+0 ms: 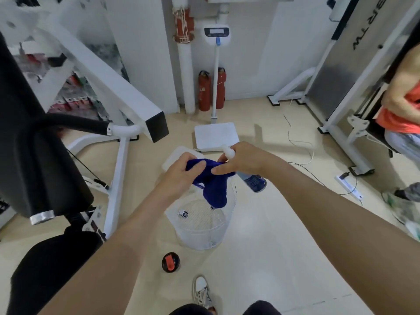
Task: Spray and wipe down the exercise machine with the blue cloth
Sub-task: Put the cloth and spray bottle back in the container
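Left hand (pixel 181 176): gripped the blue cloth (pixel 216 189).
Right hand (pixel 243 160): curled round the spray bottle (pixel 254 181).
Tip: cloth likely needed spreading before spraying.

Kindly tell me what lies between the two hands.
The blue cloth, gripped by the left hand, reaching the right hand holding a white-topped spray bottle; head view.

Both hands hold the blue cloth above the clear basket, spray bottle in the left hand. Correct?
No: the head view shows the spray bottle in the right hand, which shares the blue cloth with the left hand above the clear basket.
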A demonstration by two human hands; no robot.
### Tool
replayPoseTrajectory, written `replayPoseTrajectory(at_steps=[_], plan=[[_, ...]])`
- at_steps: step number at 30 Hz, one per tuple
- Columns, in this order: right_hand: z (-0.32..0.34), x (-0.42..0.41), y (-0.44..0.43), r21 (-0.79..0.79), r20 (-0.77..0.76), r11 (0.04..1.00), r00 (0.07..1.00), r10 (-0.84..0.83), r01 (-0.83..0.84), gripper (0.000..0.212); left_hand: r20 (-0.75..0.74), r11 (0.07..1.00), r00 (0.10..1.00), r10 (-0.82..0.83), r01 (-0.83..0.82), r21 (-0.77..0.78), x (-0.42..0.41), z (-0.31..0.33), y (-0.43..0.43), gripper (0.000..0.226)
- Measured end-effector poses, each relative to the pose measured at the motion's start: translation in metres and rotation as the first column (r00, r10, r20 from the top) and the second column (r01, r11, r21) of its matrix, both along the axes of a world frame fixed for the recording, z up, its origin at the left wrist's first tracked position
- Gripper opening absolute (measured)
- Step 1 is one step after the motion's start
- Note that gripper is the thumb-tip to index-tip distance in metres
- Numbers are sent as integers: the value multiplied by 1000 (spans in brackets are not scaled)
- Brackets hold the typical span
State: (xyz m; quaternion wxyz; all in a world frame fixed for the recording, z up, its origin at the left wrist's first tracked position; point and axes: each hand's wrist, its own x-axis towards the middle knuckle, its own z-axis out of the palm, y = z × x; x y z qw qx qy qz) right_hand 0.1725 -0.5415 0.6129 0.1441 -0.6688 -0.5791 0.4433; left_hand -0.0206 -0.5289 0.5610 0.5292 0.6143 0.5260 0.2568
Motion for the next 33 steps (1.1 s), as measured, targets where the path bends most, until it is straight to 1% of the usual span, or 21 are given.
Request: replayPoseTrajectory(at_steps=[2, 3, 4, 6, 8, 10, 12, 14, 16, 17, 19, 20, 22, 23, 24, 25, 27, 29, 31, 33], plan=[[0, 6, 18, -4, 39, 999, 999, 38, -38, 26, -161, 994, 984, -74, 86, 71, 11, 4, 11, 33], [0, 10, 28, 4, 37, 1000, 999, 20, -20, 25, -253, 985, 964, -83, 118, 124, 19, 5, 19, 38], [-2, 15, 37, 11, 26, 1000, 999, -25, 25, 24, -346, 973, 935, -79, 148, 178, 26, 4, 26, 39], [-5, 24, 52, 1, -48, 989, 988, -144, 145, 22, -449, 955, 892, -54, 178, 239, 36, -4, 40, 28], [-8, 29, 62, -43, -178, 974, 957, -227, 223, 15, -425, 969, 904, -44, 141, 201, 41, -12, 48, 13], [-15, 39, 77, -86, -282, 969, 928, -245, 230, 12, -331, 992, 944, -11, 51, 114, 55, -22, 55, 3], [-21, 44, 87, -131, -354, 973, 908, -224, 190, 8, -247, 998, 968, 33, -19, 59, 66, -28, 55, 10], [-27, 51, 98, -180, -392, 973, 897, -203, 142, 12, -171, 995, 981, 94, -95, 4, 77, -38, 55, 20], [-32, 58, 105, -230, -422, 968, 885, -197, 105, 10, -95, 987, 985, 145, -150, -54, 87, -47, 52, 26], [-36, 64, 114, -257, -444, 964, 878, -178, 65, 11, -80, 980, 979, 187, -192, -51, 96, -52, 54, 29], [-40, 69, 120, -308, -486, 951, 852, -194, 42, 18, -37, 967, 968, 249, -250, -36, 110, -53, 53, 41], [-41, 71, 125, -332, -515, 943, 837, -187, 7, 18, -10, 949, 949, 315, -315, -25, 118, -55, 56, 42], [-43, 74, 135, -376, -557, 923, 816, -152, -85, 14, 16, 873, 873, 488, -488, -25, 132, -59, 64, 29], [-44, 74, 140, -387, -566, 915, 812, -141, -110, 14, 1, 828, 828, 561, -560, -24, 134, -64, 69, 21], [-48, 75, 145, -388, -565, 915, 812, -144, -107, 13, -27, 804, 804, 595, -595, -14, 133, -70, 73, 17], [-52, 77, 149, -373, -551, 924, 820, -151, -81, 12, -68, 806, 805, 590, -592, -8, 130, -75, 76, 16], [-69, 79, 160, -318, -474, 948, 869, -140, -20, 10, -199, 839, 820, 537, -544, 23, 120, -88, 81, 20], [-90, 79, 166, -254, -382, 967, 918, -108, 8, 12, -302, 878, 828, 472, -471, 80, 110, -100, 86, 19], [-109, 78, 166, -219, -325, 975, 939, -114, 43, 15, -376, 918, 840, 392, -381, 108, 103, -112, 90, 19], [-129, 73, 167, -204, -312, 976, 940, -136, 74, 15, -469, 947, 823, 321, -294, 134, 94, -125, 98, 24]])
